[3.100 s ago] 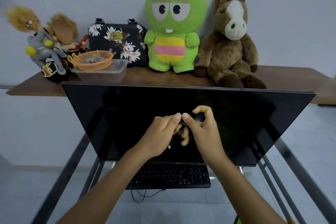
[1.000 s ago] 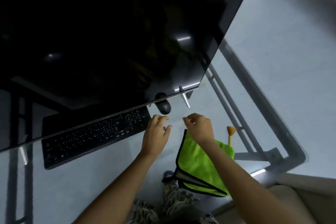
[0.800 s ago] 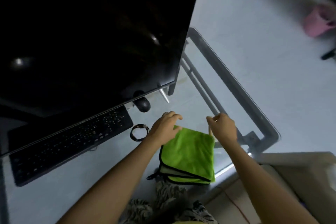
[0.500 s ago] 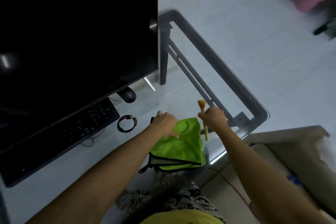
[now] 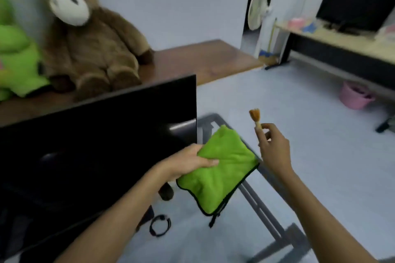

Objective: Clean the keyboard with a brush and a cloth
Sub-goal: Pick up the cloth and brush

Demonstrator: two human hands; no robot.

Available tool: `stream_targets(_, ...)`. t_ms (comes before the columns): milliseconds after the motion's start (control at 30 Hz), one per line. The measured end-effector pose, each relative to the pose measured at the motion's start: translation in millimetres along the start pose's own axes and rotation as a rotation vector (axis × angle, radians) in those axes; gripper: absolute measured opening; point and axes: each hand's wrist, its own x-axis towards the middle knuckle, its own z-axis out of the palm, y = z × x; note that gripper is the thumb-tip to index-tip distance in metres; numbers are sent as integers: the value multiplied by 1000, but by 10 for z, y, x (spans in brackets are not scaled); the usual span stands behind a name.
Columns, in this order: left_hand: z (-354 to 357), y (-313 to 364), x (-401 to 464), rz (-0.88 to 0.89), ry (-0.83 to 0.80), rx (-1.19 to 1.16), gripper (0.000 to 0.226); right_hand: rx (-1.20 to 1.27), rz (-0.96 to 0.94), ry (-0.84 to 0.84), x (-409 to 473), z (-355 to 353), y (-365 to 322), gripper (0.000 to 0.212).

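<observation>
My left hand (image 5: pixel 188 163) grips a folded green cloth (image 5: pixel 222 172) with black edging and holds it in the air above the glass table (image 5: pixel 213 239). To its right, my right hand (image 5: pixel 272 145) pinches a small brush (image 5: pixel 255 118) by the handle, its orange-brown bristles pointing up. The keyboard is almost wholly hidden behind my left forearm and the monitor (image 5: pixel 96 141); only a dark corner (image 5: pixel 149 214) shows.
A black mouse (image 5: pixel 165 192) and a coiled black cable (image 5: pixel 160 224) lie on the glass below the cloth. A brown plush horse (image 5: pixel 92 45) and a green plush (image 5: pixel 17 62) sit on the wooden shelf (image 5: pixel 205 60) behind. A pink bucket (image 5: pixel 354 96) stands on the floor.
Both hands have lifted off the table, the left with the cloth and the right with the brush. The view has swung up from the table towards the room.
</observation>
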Motion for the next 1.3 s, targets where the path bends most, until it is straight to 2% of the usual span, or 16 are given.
stream_targets(133,-399,975,-206,299,305,-338,19,212,-145,250,647,-241,-1074,19)
stream_targets(200,-603,1370,-246,434,408,-445,27,314,-192,343,898,-319,-1560,22)
stream_targets(300,-861,1804,-225,542,496,-539,34,400,-254,410,1170,-366,-2143,24)
stream_targets(500,-1260,2141,54,590,501,-723,27,419,-327,370,1408,-254,-2673,22)
stream_targets(600,-1448,2100,300,525,529,-832,32,395,-331,352,1483,-170,-2722,23)
stream_targets(667,-1521,2000,456,433,586,-813,31,390,-329,335,1527,-104,-2703,23)
stream_targets(733,-1618,1820,610,307,690,-699,25,386,-326,327,1568,-41,-2656,23)
stream_targets(800,-1720,1678,717,144,770,-438,29,364,-329,322,1612,10,-2598,23)
stream_targets(833,-1768,1635,741,53,798,-216,38,348,-330,317,1638,34,-2568,23)
stream_targets(933,-1806,1636,722,-234,975,671,75,276,-320,301,1708,94,-2454,22)
stream_targets(1000,-1721,1696,701,-227,1108,977,85,212,-307,268,1774,155,-2365,17)
stream_targets(1033,-1660,1732,700,-179,1115,1091,89,174,-299,241,1816,196,-2318,14)
stream_targets(1100,-1614,1740,777,-104,879,1257,97,75,-284,164,1920,307,-2226,18)
stream_targets(1167,-1623,1670,848,-160,589,1235,100,-32,-272,54,2024,452,-2134,31)
stream_targets(1233,-1678,1585,907,-293,485,1139,104,-144,-243,-52,2102,622,-2013,40)
stream_targets(1300,-1699,1549,964,-379,464,1120,107,-223,-200,-122,2149,768,-1878,42)
